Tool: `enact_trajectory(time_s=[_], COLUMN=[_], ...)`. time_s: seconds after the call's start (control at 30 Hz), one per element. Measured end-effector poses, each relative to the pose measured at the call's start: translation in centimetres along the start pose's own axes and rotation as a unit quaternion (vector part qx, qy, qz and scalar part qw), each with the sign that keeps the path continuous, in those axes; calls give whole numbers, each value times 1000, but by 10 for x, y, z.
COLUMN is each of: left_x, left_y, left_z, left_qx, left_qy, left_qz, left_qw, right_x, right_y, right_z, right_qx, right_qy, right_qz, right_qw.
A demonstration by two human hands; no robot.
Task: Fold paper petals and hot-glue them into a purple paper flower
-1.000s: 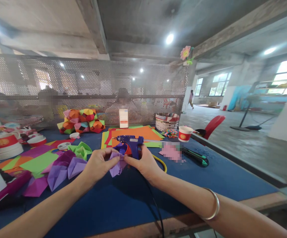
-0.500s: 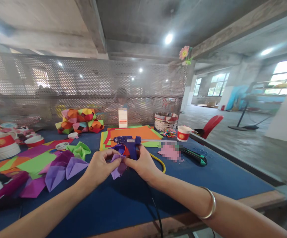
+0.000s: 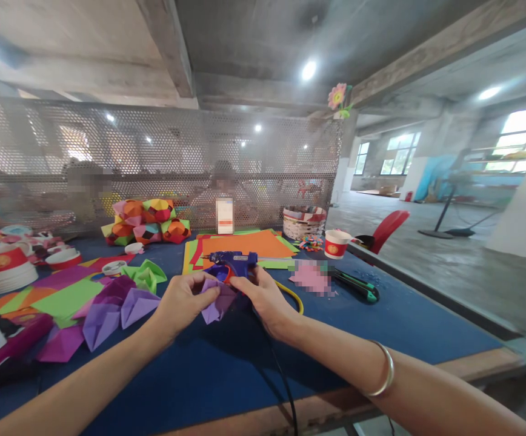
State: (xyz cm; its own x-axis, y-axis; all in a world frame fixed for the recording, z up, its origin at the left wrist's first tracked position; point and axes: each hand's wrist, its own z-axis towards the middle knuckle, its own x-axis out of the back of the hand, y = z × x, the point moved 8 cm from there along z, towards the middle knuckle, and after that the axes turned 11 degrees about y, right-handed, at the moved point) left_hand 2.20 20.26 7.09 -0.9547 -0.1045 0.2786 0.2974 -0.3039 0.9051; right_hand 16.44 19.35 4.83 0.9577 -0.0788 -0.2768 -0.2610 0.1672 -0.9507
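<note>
My left hand (image 3: 185, 303) pinches a folded purple paper piece (image 3: 217, 301) between thumb and fingers, above the blue tabletop. Closed around the handle of a blue hot glue gun (image 3: 238, 261) is my right hand (image 3: 267, 300); its thumb reaches toward the paper. The gun's nozzle points left, a clear glue stick juts from its back, and its black cord (image 3: 279, 369) drops over the table's front edge. Part of the gun's handle is hidden by my fingers. Something red and blue shows just behind the paper; I cannot make it out.
Folded purple papers (image 3: 102, 315) and a green one (image 3: 147, 277) lie left. Stacked coloured sheets (image 3: 249, 245), paper balls (image 3: 147, 221), a woven basket (image 3: 305, 223) and a phone (image 3: 225, 216) stand behind. A cutter knife (image 3: 356, 286) and paper cup (image 3: 337, 244) are right.
The glue gun has tilted and shifted slightly down. My right thumb has moved up off the purple paper toward the gun, and the paper has turned a little in my left hand.
</note>
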Motion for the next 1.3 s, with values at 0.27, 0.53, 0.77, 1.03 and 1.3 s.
enact_trajectory(time_s=[0.27, 0.53, 0.77, 1.03, 1.3], left_x=[-7, -7, -7, -5, -4], left_y=[-6, -1, 5, 4, 0], left_z=[-1, -2, -5, -6, -7], left_qx=[21, -9, -28, -29, -36], left_qy=[-37, -36, -36, -18, 11], left_qz=[-9, 28, 39, 53, 59], left_qw=[999, 999, 998, 998, 998], right_x=[4, 5, 2, 3, 4], right_y=[-5, -6, -19, -17, -14], right_z=[0, 7, -1, 1, 4], right_qx=[31, 103, 159, 156, 146], right_qy=[17, 6, -5, 5, 10], right_qz=[-73, -129, -181, -185, -166], right_qw=[997, 986, 971, 970, 975])
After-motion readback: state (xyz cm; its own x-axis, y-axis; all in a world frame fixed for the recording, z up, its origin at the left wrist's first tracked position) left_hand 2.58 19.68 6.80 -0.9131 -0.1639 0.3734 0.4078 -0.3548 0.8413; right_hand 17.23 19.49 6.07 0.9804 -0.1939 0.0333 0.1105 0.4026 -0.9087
